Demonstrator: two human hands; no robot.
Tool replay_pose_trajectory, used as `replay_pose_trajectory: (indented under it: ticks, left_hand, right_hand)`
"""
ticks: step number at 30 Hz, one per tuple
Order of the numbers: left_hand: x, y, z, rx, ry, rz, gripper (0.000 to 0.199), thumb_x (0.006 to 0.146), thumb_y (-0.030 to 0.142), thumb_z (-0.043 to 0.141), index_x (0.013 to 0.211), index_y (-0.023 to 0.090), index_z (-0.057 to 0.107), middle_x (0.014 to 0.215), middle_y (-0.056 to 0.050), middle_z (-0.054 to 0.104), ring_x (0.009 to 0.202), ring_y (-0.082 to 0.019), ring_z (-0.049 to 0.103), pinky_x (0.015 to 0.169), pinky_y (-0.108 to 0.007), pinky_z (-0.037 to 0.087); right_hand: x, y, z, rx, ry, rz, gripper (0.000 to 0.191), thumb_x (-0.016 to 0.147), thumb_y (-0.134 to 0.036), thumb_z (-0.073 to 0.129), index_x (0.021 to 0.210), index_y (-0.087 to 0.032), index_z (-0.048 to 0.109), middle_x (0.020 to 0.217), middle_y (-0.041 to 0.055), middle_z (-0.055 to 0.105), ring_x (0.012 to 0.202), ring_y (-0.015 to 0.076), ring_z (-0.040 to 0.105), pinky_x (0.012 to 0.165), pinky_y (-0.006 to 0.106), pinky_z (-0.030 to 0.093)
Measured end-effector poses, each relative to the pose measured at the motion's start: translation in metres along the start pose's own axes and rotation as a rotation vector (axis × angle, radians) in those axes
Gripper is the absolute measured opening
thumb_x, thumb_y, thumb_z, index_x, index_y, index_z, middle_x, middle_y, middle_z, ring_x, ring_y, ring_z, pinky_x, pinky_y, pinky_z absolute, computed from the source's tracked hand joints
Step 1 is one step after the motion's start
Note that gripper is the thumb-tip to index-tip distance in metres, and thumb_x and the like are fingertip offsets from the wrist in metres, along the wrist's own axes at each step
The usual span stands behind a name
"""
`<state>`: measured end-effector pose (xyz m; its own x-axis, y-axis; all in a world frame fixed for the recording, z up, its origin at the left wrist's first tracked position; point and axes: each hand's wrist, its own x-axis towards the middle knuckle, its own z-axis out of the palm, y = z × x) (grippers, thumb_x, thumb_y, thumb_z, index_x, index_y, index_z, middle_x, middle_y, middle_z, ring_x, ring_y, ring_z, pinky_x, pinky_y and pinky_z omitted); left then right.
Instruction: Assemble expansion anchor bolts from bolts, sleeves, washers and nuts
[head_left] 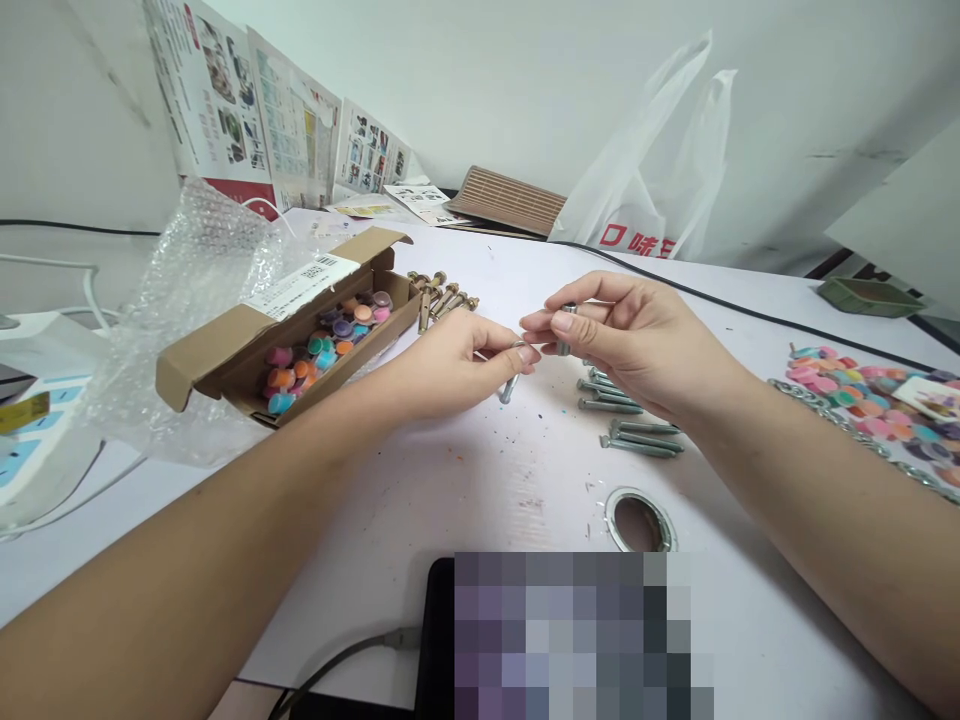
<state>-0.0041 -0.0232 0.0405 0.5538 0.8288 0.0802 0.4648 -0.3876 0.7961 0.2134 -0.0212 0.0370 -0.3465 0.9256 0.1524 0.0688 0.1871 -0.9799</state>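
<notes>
My left hand [457, 365] pinches a shiny metal hook [510, 385] between thumb and fingers, its lower end pointing down over the table. Just to the right, close to the left fingertips, my right hand [622, 325] is closed on a short silver metal sleeve [566, 330], held roughly upright. The fingers partly cover both pieces. Below the right hand, silver bolts [645, 440] lie in small groups on the white table [465, 500]. Beyond the left hand is a cluster of brass-coloured expansion bolts [442, 298].
An open cardboard box [225, 375] holds colourful little pots, beside bubble wrap [180, 330]. At right lie more colourful pieces [862, 390] and a metal chain [847, 425]. A metal ring [616, 500] sits near a blurred-out device [439, 640]. A plastic bag [645, 190] stands behind.
</notes>
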Motion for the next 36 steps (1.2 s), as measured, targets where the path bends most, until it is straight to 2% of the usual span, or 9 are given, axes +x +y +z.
replay_pose_trajectory:
  ticks: [5,7,9,14,16,20,25,29,36]
  left_hand:
    - [0.001,-0.003,0.002,-0.019,0.017,-0.036,0.034,0.095,0.042,0.056,0.083,0.016,0.075,0.062,0.002,0.057,0.055,-0.009,0.042,0.053,-0.023,0.032]
    - [0.001,-0.004,0.002,-0.027,0.024,-0.040,0.035,0.095,0.044,0.056,0.087,0.017,0.077,0.065,0.000,0.063,0.058,-0.010,0.050,0.055,-0.023,0.036]
    - [0.002,-0.004,0.002,-0.038,0.024,-0.041,0.037,0.095,0.046,0.055,0.088,0.017,0.078,0.068,-0.001,0.066,0.063,-0.012,0.055,0.058,-0.023,0.039]
    - [0.005,-0.009,0.004,-0.093,0.005,-0.053,0.036,0.098,0.039,0.051,0.079,0.016,0.072,0.070,-0.001,0.063,0.064,-0.011,0.053,0.060,-0.023,0.039]
    - [0.008,-0.017,0.007,-0.130,-0.005,-0.057,0.037,0.099,0.039,0.049,0.077,0.016,0.067,0.070,-0.001,0.061,0.064,-0.011,0.051,0.061,-0.024,0.038]
    - [0.013,-0.032,0.013,-0.158,-0.029,-0.065,0.036,0.100,0.041,0.047,0.081,0.016,0.064,0.074,-0.001,0.061,0.067,-0.013,0.052,0.064,-0.027,0.038]
    - [0.012,-0.034,0.019,-0.190,-0.071,-0.062,0.032,0.099,0.034,0.045,0.086,0.016,0.068,0.090,-0.005,0.072,0.079,-0.015,0.061,0.072,-0.028,0.044]
    - [0.012,-0.033,0.021,-0.155,-0.058,-0.069,0.027,0.096,0.028,0.045,0.085,0.017,0.068,0.089,-0.004,0.072,0.079,-0.016,0.062,0.072,-0.028,0.046]
    - [0.013,-0.034,0.025,-0.189,-0.075,-0.050,0.030,0.098,0.031,0.042,0.088,0.017,0.067,0.093,-0.006,0.073,0.089,-0.020,0.066,0.084,-0.034,0.050]
  right_hand:
    - [0.000,-0.008,-0.001,-0.370,-0.006,-0.211,0.026,0.087,-0.044,0.079,0.102,-0.023,0.079,0.089,0.0035,0.077,0.081,0.0184,0.071,0.073,0.032,0.056]
    - [-0.001,-0.012,0.000,-0.505,-0.087,-0.286,0.019,0.093,-0.041,0.072,0.097,-0.024,0.080,0.091,0.0024,0.077,0.083,0.0178,0.071,0.074,0.032,0.055]
    - [-0.003,-0.015,0.002,-0.578,-0.167,-0.293,0.016,0.096,-0.037,0.068,0.097,-0.025,0.078,0.094,0.0019,0.077,0.085,0.0175,0.070,0.075,0.031,0.054]
    - [-0.004,-0.013,0.007,-0.493,-0.088,-0.183,0.019,0.082,-0.032,0.082,0.095,-0.021,0.073,0.091,0.0020,0.076,0.079,0.0161,0.068,0.066,0.028,0.052]
    - [-0.003,-0.011,0.009,-0.431,-0.111,-0.143,0.018,0.080,-0.032,0.083,0.091,-0.020,0.075,0.089,0.0023,0.076,0.074,0.0146,0.066,0.061,0.027,0.050]
    - [-0.002,-0.009,0.011,-0.401,-0.150,-0.043,0.019,0.081,-0.033,0.081,0.095,-0.019,0.077,0.083,0.0042,0.075,0.067,0.0149,0.064,0.056,0.028,0.047]
    - [-0.003,-0.012,0.015,-0.478,-0.171,-0.062,0.012,0.088,-0.030,0.073,0.092,-0.019,0.076,0.079,0.0035,0.074,0.063,0.0119,0.058,0.053,0.026,0.040]
    - [-0.003,-0.013,0.017,-0.535,-0.192,-0.069,0.011,0.089,-0.027,0.069,0.089,-0.018,0.075,0.076,0.0023,0.072,0.063,0.0110,0.057,0.053,0.024,0.039]
    - [-0.003,-0.015,0.021,-0.481,-0.156,-0.056,0.012,0.089,-0.028,0.070,0.091,-0.017,0.074,0.068,0.0018,0.070,0.060,0.0118,0.059,0.052,0.024,0.040]
